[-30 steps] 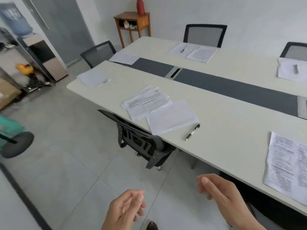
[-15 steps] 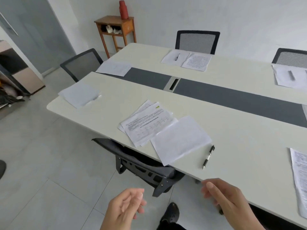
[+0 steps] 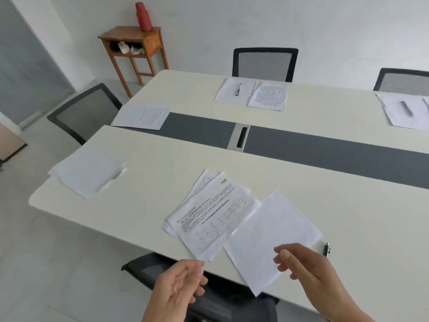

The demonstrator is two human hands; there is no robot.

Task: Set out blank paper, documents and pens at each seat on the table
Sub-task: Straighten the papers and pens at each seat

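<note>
Big pale table (image 3: 162, 163) with a dark grey strip (image 3: 325, 149) down the middle. Black mesh chairs around it: far chair (image 3: 264, 63) behind the far side, left chair (image 3: 86, 112) at the left end, near chair (image 3: 209, 298) tucked under the near edge. Small wooden side table (image 3: 137, 40) by the wall, with a red bottle (image 3: 144, 17) on top.

On the near side, a fanned pile of printed documents (image 3: 213, 214), flat on the table. Just to the right, a blank sheet (image 3: 267, 233), edges overlapping with the pile, near corner poking out past the table edge. At the left end, a stack of white paper (image 3: 86, 170). By the far chair, two more sheets side by side, with a far pen (image 3: 237, 89) on the left one.

Left hand (image 3: 176, 289) just off the near edge, over the near chair, close to the corner of the printed documents. Fingers loose and a little bent, holding nothing. Right hand (image 3: 308, 270) over the blank sheet, fingers loose too, holding nothing. Cannot tell if touching the paper.

Black pen (image 3: 327, 248) flat on the table just right of the blank sheet, partly hidden behind the right hand.
</note>
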